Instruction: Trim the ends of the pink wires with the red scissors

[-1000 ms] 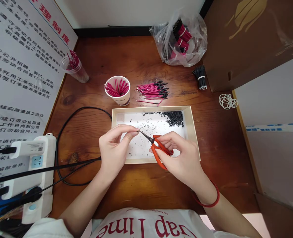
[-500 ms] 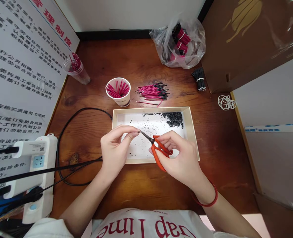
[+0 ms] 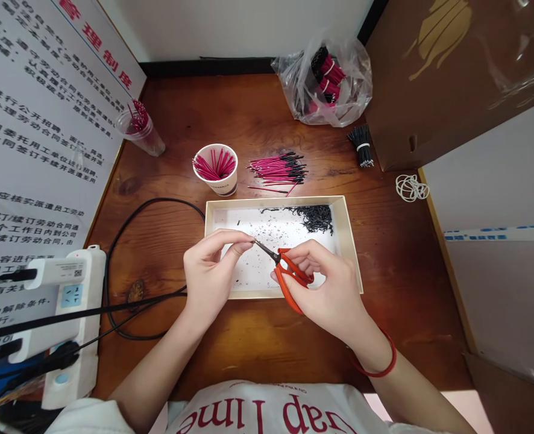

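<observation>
Over the shallow box, my left hand is closed in a pinch of thumb and forefinger. What it pinches is too small to make out. The tips of the orange-handled scissors meet those fingertips. My right hand is wrapped round the scissor handles, with the blades pointing left and nearly together. Inside the box lie a heap of short black pieces and many tiny scattered bits. Behind it are red wires with black ends and a paper cup of red wires.
A clear plastic cup leans at back left. A plastic bag of wire bundles, a black wire bundle and white rubber bands are at right. A power strip and black cable occupy the left.
The view has shifted very slightly. Both hands and the scissors hold nearly the same position, with the scissor tips still at the left fingertips.
</observation>
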The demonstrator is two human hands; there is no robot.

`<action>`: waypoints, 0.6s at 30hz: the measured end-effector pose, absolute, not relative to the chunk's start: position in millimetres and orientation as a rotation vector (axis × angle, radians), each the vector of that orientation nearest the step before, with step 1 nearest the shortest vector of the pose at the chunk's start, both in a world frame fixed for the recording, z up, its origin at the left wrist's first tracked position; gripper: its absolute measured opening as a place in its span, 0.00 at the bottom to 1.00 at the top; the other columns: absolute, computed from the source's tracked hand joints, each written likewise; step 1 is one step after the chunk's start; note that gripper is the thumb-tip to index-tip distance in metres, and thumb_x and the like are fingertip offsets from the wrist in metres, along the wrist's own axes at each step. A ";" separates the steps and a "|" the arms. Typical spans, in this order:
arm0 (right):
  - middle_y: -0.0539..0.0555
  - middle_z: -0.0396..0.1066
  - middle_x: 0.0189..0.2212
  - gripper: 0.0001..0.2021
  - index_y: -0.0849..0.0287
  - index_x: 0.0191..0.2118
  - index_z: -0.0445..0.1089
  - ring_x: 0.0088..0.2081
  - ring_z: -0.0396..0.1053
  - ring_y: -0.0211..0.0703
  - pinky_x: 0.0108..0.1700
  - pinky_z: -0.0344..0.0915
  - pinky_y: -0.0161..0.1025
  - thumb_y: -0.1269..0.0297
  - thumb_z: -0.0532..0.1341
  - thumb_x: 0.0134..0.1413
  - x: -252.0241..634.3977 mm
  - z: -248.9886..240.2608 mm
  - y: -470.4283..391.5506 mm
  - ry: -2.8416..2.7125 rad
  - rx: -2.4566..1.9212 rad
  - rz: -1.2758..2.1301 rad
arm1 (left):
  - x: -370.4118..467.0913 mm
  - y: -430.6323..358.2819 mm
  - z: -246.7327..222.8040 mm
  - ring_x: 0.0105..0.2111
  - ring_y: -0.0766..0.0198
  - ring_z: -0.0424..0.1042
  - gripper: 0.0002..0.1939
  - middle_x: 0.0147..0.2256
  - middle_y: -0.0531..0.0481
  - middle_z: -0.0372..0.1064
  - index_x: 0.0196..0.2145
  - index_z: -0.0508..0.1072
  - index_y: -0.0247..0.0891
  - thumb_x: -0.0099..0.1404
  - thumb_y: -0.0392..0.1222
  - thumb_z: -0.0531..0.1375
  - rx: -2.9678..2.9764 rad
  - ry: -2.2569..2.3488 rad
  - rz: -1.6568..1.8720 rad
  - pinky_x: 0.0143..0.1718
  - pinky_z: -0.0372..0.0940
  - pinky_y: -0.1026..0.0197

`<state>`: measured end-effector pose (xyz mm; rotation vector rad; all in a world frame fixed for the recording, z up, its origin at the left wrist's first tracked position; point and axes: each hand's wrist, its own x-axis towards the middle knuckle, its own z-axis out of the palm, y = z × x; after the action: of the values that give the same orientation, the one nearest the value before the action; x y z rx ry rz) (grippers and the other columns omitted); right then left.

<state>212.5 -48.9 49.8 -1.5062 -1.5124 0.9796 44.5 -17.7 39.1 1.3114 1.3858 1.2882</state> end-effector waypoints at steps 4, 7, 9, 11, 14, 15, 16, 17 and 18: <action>0.46 0.74 0.22 0.06 0.55 0.30 0.70 0.21 0.67 0.34 0.23 0.64 0.31 0.73 0.66 0.49 212.3 49.0 -49.3 -1.501 -1.506 0.990 | 44.5 -17.5 39.1 0.31 0.62 0.78 0.05 0.28 0.52 0.80 0.26 0.81 0.42 0.58 0.34 0.66 1.302 1.390 1.290 0.36 0.72 0.62; 0.47 0.75 0.23 0.05 0.56 0.30 0.69 0.21 0.67 0.34 0.24 0.64 0.31 0.72 0.65 0.49 212.4 47.8 -49.2 -1.475 -1.503 1.026 | 44.4 -16.4 38.7 0.31 0.62 0.78 0.04 0.27 0.51 0.80 0.26 0.81 0.41 0.57 0.35 0.67 1.304 1.386 1.288 0.35 0.72 0.61; 0.47 0.74 0.22 0.05 0.56 0.30 0.69 0.21 0.66 0.34 0.23 0.63 0.32 0.70 0.66 0.49 213.0 46.1 -48.8 -1.447 -1.505 1.039 | 44.7 -15.6 38.3 0.31 0.61 0.78 0.04 0.27 0.51 0.79 0.26 0.81 0.40 0.57 0.36 0.66 1.299 1.387 1.285 0.36 0.73 0.61; 0.47 0.72 0.21 0.06 0.56 0.29 0.68 0.20 0.64 0.34 0.22 0.62 0.32 0.68 0.66 0.49 213.6 43.6 -48.1 -1.406 -1.507 1.019 | 45.3 -15.3 37.9 0.31 0.61 0.78 0.03 0.27 0.50 0.79 0.26 0.80 0.39 0.57 0.37 0.66 1.290 1.400 1.288 0.35 0.73 0.62; 0.47 0.71 0.20 0.07 0.56 0.29 0.66 0.21 0.64 0.35 0.23 0.62 0.32 0.65 0.66 0.49 214.3 39.7 -47.0 -1.354 -1.492 0.952 | 46.4 -16.0 37.2 0.28 0.63 0.77 0.03 0.25 0.51 0.77 0.27 0.79 0.37 0.57 0.38 0.65 1.265 1.424 1.339 0.33 0.72 0.63; 0.48 0.70 0.20 0.07 0.56 0.30 0.66 0.21 0.64 0.35 0.23 0.62 0.32 0.65 0.65 0.50 214.4 38.8 -46.9 -1.350 -1.478 0.930 | 46.7 -16.6 37.0 0.26 0.64 0.76 0.03 0.25 0.52 0.76 0.28 0.78 0.37 0.57 0.39 0.65 1.255 1.418 1.367 0.31 0.71 0.64; 0.48 0.70 0.20 0.07 0.56 0.30 0.65 0.21 0.64 0.35 0.23 0.62 0.32 0.64 0.65 0.50 214.3 38.1 -46.8 -1.356 -1.462 0.912 | 46.9 -17.2 36.8 0.24 0.66 0.74 0.04 0.24 0.52 0.75 0.28 0.77 0.37 0.58 0.40 0.64 1.250 1.413 1.388 0.28 0.69 0.66; 0.47 0.69 0.20 0.07 0.56 0.30 0.65 0.21 0.63 0.35 0.23 0.62 0.32 0.64 0.65 0.51 214.1 37.6 -46.9 -1.363 -1.449 0.886 | 47.0 -17.8 36.7 0.22 0.67 0.72 0.04 0.24 0.53 0.75 0.29 0.77 0.37 0.58 0.40 0.64 1.248 1.404 1.399 0.25 0.67 0.67; 0.47 0.68 0.20 0.07 0.56 0.30 0.65 0.21 0.63 0.35 0.22 0.62 0.32 0.63 0.64 0.51 213.8 37.3 -47.2 -1.370 -1.439 0.857 | 46.9 -18.5 36.7 0.21 0.68 0.70 0.05 0.24 0.53 0.74 0.30 0.76 0.37 0.59 0.41 0.64 1.253 1.396 1.403 0.24 0.66 0.67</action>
<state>213.8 -47.2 37.3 -1.4391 -1.3701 0.8570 46.9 -18.5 36.7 1.2526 1.3958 1.4031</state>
